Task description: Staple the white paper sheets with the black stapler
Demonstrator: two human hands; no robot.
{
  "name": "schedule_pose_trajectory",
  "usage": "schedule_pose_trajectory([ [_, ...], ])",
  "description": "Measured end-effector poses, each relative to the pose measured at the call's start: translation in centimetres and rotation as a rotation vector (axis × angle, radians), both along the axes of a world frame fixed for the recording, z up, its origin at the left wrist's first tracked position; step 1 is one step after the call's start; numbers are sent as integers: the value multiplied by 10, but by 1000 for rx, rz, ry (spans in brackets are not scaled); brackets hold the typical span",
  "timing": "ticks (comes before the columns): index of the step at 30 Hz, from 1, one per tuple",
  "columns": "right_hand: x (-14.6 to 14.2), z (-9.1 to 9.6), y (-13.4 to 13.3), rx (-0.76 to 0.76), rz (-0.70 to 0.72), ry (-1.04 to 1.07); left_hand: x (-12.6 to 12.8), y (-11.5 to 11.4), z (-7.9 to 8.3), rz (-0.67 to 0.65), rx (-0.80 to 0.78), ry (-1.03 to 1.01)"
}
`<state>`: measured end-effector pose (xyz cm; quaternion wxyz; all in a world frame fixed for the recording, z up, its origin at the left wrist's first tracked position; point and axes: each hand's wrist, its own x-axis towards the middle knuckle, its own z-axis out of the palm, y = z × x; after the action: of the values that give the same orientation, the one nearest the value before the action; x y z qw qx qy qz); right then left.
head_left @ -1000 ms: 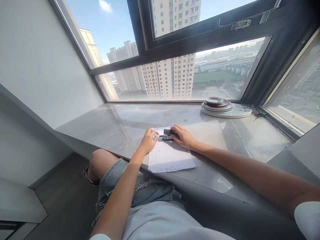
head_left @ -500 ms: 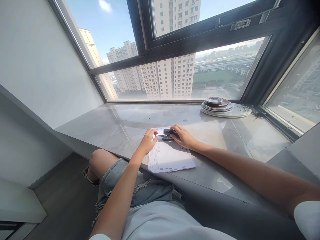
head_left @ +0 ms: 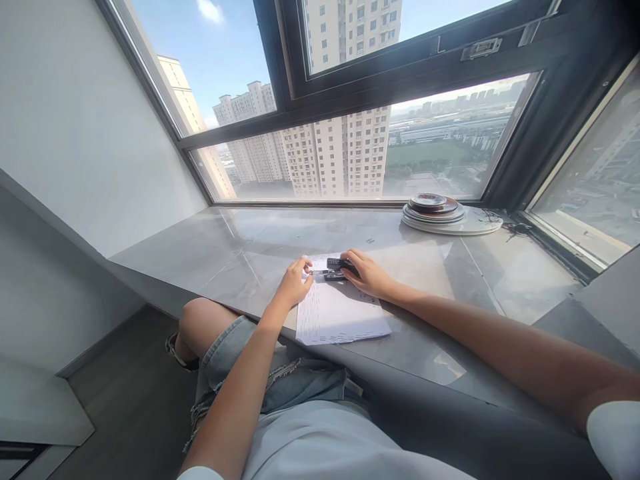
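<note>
A black stapler (head_left: 336, 276) lies over the upper part of a stack of white printed paper (head_left: 345, 313), its top arm raised from its base and a silver metal rail showing between. My right hand (head_left: 367, 273) is wrapped round the stapler's right end. At the left end, thumb and forefinger of my left hand (head_left: 296, 283) pinch about the tip of the metal rail. Any small piece between those fingertips is too small to make out. The paper lies flat at the front edge of the sill.
A grey tiled window sill (head_left: 240, 240) carries everything. A stack of plates (head_left: 434, 212) rests on a pale round board (head_left: 483, 223) at the back right, with a dark cord (head_left: 517, 230) beside it. Behind runs the dark window frame (head_left: 350, 100). My knee (head_left: 200, 313) is below the front edge.
My left hand has shifted very slightly left, and a bit more of the metal rail's tip shows. My right hand, the stapler and the paper look unmoved.
</note>
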<state>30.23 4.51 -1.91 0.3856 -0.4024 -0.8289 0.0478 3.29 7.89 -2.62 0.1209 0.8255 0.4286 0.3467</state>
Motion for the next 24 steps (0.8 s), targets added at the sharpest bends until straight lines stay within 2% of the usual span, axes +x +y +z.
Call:
schedule_pose_trajectory([
  [6, 0, 0, 0, 2, 3, 2, 1, -4, 4, -12, 5, -4],
  [15, 0, 0, 0, -1, -3, -10, 3, -6, 4, -140, 65, 58],
  [24, -1, 2, -1, -17, -5, -12, 3, -7, 5, -68, 72, 42],
])
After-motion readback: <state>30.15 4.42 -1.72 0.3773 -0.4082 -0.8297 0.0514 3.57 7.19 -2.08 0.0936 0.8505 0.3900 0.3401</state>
